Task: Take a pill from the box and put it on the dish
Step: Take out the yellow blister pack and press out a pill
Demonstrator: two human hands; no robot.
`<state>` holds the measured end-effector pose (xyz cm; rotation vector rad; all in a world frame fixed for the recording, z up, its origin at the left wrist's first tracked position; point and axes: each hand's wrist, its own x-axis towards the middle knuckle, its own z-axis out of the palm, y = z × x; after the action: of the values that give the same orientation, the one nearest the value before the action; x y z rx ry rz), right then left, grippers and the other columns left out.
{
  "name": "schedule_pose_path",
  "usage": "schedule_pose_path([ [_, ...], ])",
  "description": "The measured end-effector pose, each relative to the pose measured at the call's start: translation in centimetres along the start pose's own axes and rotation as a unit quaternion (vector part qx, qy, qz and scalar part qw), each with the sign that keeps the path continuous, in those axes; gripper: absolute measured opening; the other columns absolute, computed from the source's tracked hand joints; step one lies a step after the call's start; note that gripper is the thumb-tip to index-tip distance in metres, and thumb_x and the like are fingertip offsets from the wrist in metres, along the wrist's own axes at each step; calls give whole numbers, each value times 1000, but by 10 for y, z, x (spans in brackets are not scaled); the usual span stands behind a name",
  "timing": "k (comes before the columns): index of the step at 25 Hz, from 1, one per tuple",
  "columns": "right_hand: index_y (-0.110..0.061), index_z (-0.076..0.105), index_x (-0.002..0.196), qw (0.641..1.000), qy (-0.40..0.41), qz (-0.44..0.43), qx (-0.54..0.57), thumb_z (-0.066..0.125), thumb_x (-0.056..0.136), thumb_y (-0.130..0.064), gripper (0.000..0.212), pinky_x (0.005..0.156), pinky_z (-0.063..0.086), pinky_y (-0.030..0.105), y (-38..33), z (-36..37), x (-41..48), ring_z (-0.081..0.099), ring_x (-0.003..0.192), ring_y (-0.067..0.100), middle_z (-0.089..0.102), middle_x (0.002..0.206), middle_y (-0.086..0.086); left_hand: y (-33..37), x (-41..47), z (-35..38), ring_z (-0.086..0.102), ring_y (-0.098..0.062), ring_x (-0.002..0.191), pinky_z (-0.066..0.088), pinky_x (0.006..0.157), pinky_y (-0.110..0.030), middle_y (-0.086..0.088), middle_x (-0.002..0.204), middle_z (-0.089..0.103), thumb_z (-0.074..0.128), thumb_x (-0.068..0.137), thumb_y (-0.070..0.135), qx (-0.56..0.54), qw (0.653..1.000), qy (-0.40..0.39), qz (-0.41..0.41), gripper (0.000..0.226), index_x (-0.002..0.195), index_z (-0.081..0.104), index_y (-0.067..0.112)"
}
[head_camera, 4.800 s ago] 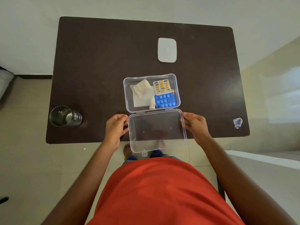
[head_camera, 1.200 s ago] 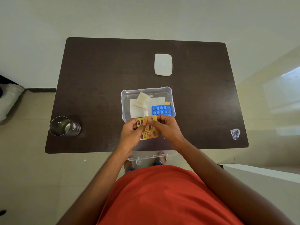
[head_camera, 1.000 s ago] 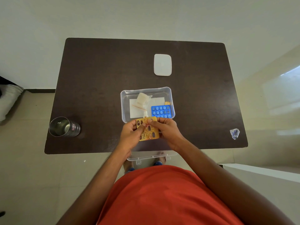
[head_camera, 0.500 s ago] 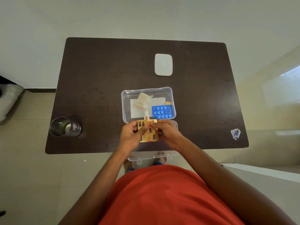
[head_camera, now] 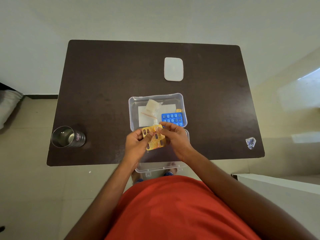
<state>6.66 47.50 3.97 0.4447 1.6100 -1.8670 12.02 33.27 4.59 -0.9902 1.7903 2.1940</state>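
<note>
The clear plastic box lies open in the middle of the dark table, its lid folded toward me over the near edge. Inside lie a blue blister strip, a white paper, a small plastic bag and a little white bottle. My left hand holds a gold blister strip above the lid. My right hand pinches a small yellow-red pill at the strip's top edge. The white rectangular dish sits beyond the box, with nothing on it.
A steel cup stands near the table's left front corner. A small blue-white wrapper lies near the right front corner. A white ledge is at my right, tiled floor around the table.
Both hands took the gold strip out of the box and held it over the lid. My right fingertips have shifted to the strip's top edge, where a pill now shows.
</note>
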Motion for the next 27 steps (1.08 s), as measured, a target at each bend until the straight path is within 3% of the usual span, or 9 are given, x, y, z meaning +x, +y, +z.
schedule_pose_path([
  [3, -15, 70, 113, 953, 71, -162, -246, 77, 85, -22, 31, 71, 58, 16, -5, 0, 1, 70, 85, 11, 70, 90, -3, 1, 0, 1, 75, -18, 80, 62, 71, -30, -8, 94, 76, 66, 90, 10, 3, 1000, 9, 10, 12, 101, 70, 10],
  [5, -14, 72, 112, 929, 76, -199, -302, 80, 81, -27, 33, 71, 57, 14, -7, 3, -1, 69, 83, 8, 71, 91, -5, 2, -1, 2, 75, -21, 84, 62, 74, -32, -10, 95, 77, 66, 90, 13, 1, 1000, 0, 14, 10, 99, 71, 12],
  [11, -12, 75, 108, 908, 63, -218, -351, 80, 82, -23, 28, 68, 48, 3, -10, 6, -3, 65, 75, -5, 71, 91, -8, 9, -5, 4, 75, -16, 83, 59, 67, -24, -7, 96, 76, 58, 95, 7, -9, 1000, -16, -25, 16, 101, 71, 15],
  [16, -11, 77, 105, 907, 61, -226, -350, 78, 84, -17, 22, 71, 51, 5, -10, 6, -7, 67, 76, -3, 77, 96, 2, 9, -9, 1, 75, -22, 86, 59, 64, -25, -10, 98, 76, 57, 96, 9, -17, 999, -18, -48, 19, 109, 70, 10],
  [21, -12, 75, 110, 875, 49, -255, -408, 70, 90, -16, 20, 77, 53, 11, -11, 5, -10, 72, 88, 9, 78, 101, 3, 12, -12, 3, 75, -17, 81, 59, 65, -24, -7, 92, 77, 58, 95, 10, -24, 998, -22, -50, 16, 99, 72, 16],
  [23, -13, 75, 111, 857, 46, -261, -442, 68, 92, -18, 21, 74, 46, 5, -12, 5, -11, 71, 90, 11, 77, 102, 2, 13, -13, 5, 75, -14, 77, 58, 62, -22, -4, 87, 77, 58, 95, 9, -26, 998, -21, -52, 15, 99, 72, 14],
  [25, -13, 76, 109, 856, 46, -261, -443, 69, 92, -18, 20, 76, 51, 11, -13, 6, -10, 71, 89, 11, 78, 101, 3, 13, -12, 5, 75, -15, 77, 59, 63, -24, -4, 87, 77, 58, 95, 9, -27, 998, -19, -55, 15, 101, 72, 13],
  [27, -13, 77, 105, 879, 52, -244, -407, 70, 91, -18, 17, 79, 60, 25, -11, 5, -6, 72, 86, 10, 78, 97, 1, 12, -10, 5, 75, -16, 77, 60, 65, -26, -6, 90, 77, 59, 95, 10, -21, 998, -13, -56, 15, 101, 72, 13],
])
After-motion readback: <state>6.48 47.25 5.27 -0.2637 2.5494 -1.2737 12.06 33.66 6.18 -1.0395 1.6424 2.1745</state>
